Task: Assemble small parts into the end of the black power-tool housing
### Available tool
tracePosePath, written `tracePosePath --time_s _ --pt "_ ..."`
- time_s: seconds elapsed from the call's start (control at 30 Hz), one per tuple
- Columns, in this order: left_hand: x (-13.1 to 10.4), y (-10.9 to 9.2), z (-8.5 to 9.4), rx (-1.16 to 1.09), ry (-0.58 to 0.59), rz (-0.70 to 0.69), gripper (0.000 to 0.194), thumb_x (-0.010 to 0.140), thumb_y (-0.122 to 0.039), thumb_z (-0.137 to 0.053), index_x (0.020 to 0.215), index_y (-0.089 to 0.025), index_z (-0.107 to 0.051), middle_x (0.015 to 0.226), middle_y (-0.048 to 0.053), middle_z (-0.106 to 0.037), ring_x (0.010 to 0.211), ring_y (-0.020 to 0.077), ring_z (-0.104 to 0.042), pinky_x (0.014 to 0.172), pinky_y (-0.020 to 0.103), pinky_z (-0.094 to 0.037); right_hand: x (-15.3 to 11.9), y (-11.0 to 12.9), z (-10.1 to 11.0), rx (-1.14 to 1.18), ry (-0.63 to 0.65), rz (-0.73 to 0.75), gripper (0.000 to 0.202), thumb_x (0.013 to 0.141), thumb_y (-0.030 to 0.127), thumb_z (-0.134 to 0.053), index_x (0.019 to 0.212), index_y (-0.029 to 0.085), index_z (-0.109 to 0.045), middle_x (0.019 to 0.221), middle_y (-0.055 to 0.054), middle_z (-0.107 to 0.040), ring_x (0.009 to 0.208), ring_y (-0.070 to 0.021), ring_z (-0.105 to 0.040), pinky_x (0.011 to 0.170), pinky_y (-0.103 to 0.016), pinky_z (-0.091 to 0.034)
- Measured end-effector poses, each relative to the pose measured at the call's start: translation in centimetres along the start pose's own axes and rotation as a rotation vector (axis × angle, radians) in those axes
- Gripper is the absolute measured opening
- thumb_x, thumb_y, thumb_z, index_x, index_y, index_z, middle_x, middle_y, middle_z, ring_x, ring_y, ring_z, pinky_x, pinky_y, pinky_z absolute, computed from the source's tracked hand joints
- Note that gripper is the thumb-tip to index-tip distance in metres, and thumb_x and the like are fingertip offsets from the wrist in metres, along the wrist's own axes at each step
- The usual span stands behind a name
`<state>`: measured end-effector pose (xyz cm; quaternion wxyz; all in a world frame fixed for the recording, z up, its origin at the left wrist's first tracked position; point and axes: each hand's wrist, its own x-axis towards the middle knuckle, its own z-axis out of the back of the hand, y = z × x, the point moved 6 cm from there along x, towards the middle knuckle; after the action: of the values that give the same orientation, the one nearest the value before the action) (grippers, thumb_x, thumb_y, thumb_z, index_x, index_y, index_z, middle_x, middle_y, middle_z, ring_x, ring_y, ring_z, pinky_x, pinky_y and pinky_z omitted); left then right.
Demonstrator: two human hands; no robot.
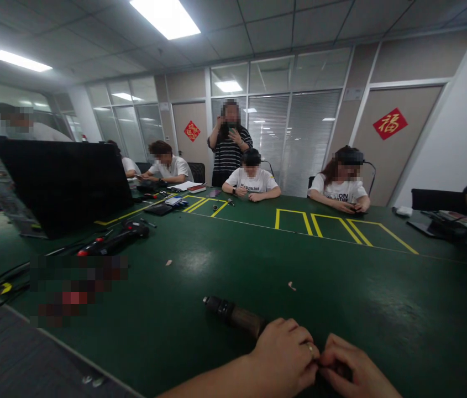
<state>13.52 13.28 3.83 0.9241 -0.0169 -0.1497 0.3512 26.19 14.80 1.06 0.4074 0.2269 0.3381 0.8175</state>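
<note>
Cool white light falls from ceiling panels [166, 17], the brightest blown out at eleven o'clock and another glowing at ten, while the room stays rather dim. A pale sheen spreads on the dark green tabletop [233, 260] just off centre toward seven o'clock, with a duller one at four. Glass partitions [269, 76] near twelve mirror the lights. Toward nine, a black panel [65, 185] sinks into darkness. Wide-angle stretching tilts lines near the edges; distant detail is soft, and blocky pixelation covers faces and a patch at eight.
</note>
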Motion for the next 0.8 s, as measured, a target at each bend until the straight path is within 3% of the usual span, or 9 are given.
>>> tracePosePath --time_s 0.23,0.43,0.57,0.7,0.8 --pt "0.1 -0.6 -0.1 0.048 -0.009 -0.058 0.011 0.091 -0.028 -0.051 0.093 -0.019 -0.057 0.103 -0.001 -0.061 0.099 0.018 -0.049 0.081 0.031 -0.038 -0.1 -0.5 -0.1 -0.008 -0.022 0.011 0.012 0.079 0.022 -0.05 0.07 0.019 -0.057 0.076 -0.001 -0.053 0.067 -0.0156 -0.052 0.058 -0.021 -0.039" --pt "0.0 -0.1 0.3 -0.003 -0.031 0.055 0.013 0.087 -0.03 -0.057 0.095 -0.02 -0.058 0.103 0.001 -0.06 0.1 0.0194 -0.048 0.082 0.032 -0.039 -0.1 0.0 -0.1 0.015 0.001 0.011 0.014 0.081 0.024 -0.05 0.07 0.019 -0.057 0.077 -0.001 -0.053 0.069 -0.0161 -0.053 0.059 -0.022 -0.039" --pt "-0.2 -0.3 0.5 0.042 -0.08 -0.018 0.011 0.09 -0.031 -0.054 0.092 -0.02 -0.058 0.102 0.0 -0.06 0.098 0.0198 -0.048 0.078 0.033 -0.038 -0.1 0.3 0.1 0.009 0.003 0.004 0.014 0.08 0.024 -0.048 0.069 0.019 -0.056 0.077 -0.001 -0.053 0.068 -0.0159 -0.052 0.059 -0.022 -0.039" --pt "-0.2 -0.7 -0.1 0.081 -0.114 -0.089 0.011 0.093 -0.022 -0.05 0.088 -0.018 -0.058 0.098 0.0 -0.061 0.098 0.0194 -0.047 0.079 0.033 -0.037 -0.1 0.2 0.1 -0.029 -0.031 0.001 0.014 0.08 0.024 -0.048 0.068 0.019 -0.054 0.075 -0.001 -0.051 0.066 -0.0156 -0.051 0.057 -0.022 -0.038" --pt "0.0 -0.7 -1.0 0.079 -0.121 -0.058 0.009 0.092 -0.022 -0.051 0.087 -0.017 -0.057 0.095 0.001 -0.062 0.097 0.0195 -0.047 0.078 0.033 -0.036 -0.1 0.1 0.0 -0.043 -0.045 0.003 0.015 0.08 0.025 -0.048 0.067 0.019 -0.053 0.073 0.0 -0.05 0.064 -0.0153 -0.05 0.056 -0.022 -0.036"
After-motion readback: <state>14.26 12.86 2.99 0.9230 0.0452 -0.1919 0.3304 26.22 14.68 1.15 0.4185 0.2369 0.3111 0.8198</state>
